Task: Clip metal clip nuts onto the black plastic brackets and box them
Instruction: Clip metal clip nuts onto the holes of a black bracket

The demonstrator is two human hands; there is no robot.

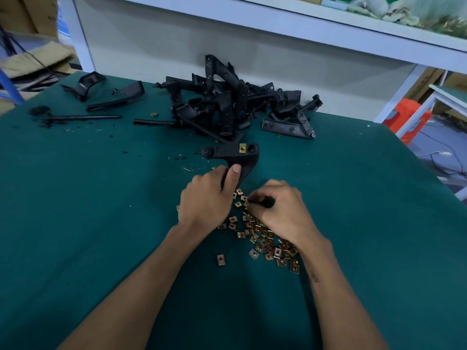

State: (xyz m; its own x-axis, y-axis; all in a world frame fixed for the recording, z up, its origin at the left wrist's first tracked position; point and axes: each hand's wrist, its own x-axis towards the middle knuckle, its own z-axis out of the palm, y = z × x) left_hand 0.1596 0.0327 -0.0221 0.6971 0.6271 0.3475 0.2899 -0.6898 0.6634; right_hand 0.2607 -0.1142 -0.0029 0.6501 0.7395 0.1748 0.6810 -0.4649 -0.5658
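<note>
My left hand (pixel 209 198) grips a black plastic bracket (pixel 235 155) by its lower leg, thumb pressed on its face. One brass-coloured clip nut (pixel 242 148) sits clipped on the bracket's upper arm. My right hand (pixel 280 210) hovers over a scattered heap of clip nuts (pixel 265 242) on the green table, fingers curled down among the nuts at the heap's far end. Whether the fingertips pinch a nut is hidden. A single nut (pixel 220 259) lies apart to the left of the heap.
A tangled pile of black brackets (pixel 227 104) lies at the table's far side against the white wall. More loose black parts (pixel 116 97) and a thin rod (pixel 83 118) lie far left. The green table (pixel 101 223) drops off at right, where an orange stool (pixel 404 117) stands.
</note>
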